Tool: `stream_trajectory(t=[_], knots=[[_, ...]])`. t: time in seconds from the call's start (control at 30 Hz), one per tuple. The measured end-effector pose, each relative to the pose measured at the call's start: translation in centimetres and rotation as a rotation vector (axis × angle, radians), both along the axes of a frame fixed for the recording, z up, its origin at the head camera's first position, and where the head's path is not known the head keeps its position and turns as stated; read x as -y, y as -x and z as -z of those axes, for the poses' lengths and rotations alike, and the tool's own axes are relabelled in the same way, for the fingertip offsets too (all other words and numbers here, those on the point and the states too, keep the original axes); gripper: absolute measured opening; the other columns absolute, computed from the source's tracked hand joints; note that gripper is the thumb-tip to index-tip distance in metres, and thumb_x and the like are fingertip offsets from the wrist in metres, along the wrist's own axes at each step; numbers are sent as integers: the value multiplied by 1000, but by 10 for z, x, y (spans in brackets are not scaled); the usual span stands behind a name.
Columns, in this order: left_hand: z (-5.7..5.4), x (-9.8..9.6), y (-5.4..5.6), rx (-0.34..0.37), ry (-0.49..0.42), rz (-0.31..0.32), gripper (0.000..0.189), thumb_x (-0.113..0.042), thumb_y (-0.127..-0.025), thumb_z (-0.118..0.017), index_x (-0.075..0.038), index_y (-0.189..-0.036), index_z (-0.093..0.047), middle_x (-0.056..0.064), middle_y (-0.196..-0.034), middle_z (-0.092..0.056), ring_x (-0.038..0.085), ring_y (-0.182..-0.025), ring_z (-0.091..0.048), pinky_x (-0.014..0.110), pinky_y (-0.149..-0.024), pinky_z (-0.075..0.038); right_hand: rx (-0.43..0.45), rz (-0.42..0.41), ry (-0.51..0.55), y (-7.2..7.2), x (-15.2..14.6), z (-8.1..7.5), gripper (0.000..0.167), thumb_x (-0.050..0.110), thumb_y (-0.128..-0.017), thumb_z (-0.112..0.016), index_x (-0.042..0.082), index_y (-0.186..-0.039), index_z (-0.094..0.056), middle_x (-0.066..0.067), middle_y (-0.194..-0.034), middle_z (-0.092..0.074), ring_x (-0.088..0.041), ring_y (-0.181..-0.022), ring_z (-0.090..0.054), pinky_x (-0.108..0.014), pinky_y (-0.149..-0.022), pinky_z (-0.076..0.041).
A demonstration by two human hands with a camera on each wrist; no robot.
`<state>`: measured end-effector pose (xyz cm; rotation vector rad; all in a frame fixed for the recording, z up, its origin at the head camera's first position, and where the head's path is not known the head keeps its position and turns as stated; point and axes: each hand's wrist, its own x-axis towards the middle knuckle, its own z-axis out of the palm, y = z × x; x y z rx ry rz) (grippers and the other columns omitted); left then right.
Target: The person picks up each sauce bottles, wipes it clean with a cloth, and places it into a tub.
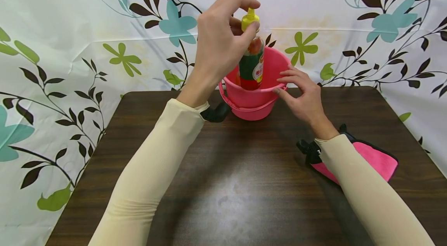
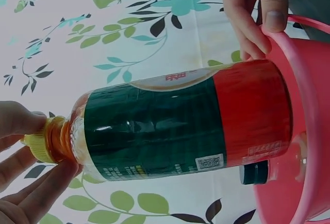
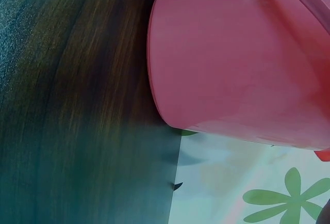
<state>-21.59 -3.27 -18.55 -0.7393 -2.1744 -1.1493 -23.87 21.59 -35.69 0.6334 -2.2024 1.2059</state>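
My left hand [image 1: 221,30] grips a bottle [image 1: 252,63] by its yellow cap [image 2: 44,141]. Through the clear neck something orange-red shows, and a green and red label wraps the body. The bottle's base reaches into the mouth of a pink bucket [image 1: 253,112] at the back of the table. On the bucket's right side my right hand [image 1: 302,92] pinches the rim, thumb on one face and fingers on the other. Inside the bucket, the left wrist view shows a small clear container with a dark cap [image 2: 255,172]. The right wrist view shows mostly the bucket's outer wall [image 3: 232,59].
A pink, black-edged flat item [image 1: 375,158] lies on the dark wooden table [image 1: 223,199], partly behind my right forearm. The bucket's handle [image 1: 228,102] hangs down at its front. Behind the table's far edge hangs a white sheet with leaves and flowers [image 1: 139,59].
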Motion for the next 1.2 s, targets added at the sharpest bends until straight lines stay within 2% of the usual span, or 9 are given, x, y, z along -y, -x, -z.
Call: stream_trajectory(t=[0.23,0.47,0.53,0.77,1.0,1.2], knots=[[4,-5,7,22,-15,22,31,-15,-102,-69,-6,-132,-70,11,-132,-66,21,-96,-79,20,-92,-60,1,2,-12,0,1,0,38,11,-85,-88,9,-122,-79,-10,-138,-72,-25,-141,-58,-10,-109,-44],[9,-13,15,-16,13,24,30,-13,-102,-68,-3,-130,-70,13,-131,-66,21,-90,-78,18,-90,-60,-13,3,-13,0,1,0,37,10,-85,-88,8,-120,-79,-11,-137,-72,-26,-141,-58,-10,-110,-44],[11,-15,17,-11,25,14,30,-13,-102,-68,-4,-131,-70,12,-130,-66,21,-90,-78,17,-90,-59,-11,3,-15,0,1,0,37,11,-85,-88,7,-121,-79,-11,-137,-72,-26,-141,-58,-10,-109,-44],[15,-21,19,70,84,-38,29,-17,-103,-68,-10,-131,-71,7,-132,-67,17,-94,-74,18,-90,-59,2,5,-9,0,1,2,37,11,-86,-87,7,-121,-78,-12,-138,-71,-27,-142,-57,-9,-109,-44],[21,-23,24,63,146,-62,27,-18,-102,-68,-11,-127,-72,6,-128,-69,17,-100,-73,21,-91,-60,0,8,0,0,1,3,37,11,-85,-87,5,-120,-78,-15,-138,-71,-30,-144,-56,-10,-111,-43],[24,-24,28,77,188,-64,23,-17,-101,-68,-11,-123,-73,5,-125,-70,18,-95,-77,21,-92,-60,4,9,-3,0,2,1,37,10,-84,-88,6,-120,-79,-14,-138,-71,-28,-145,-56,-11,-112,-42]])
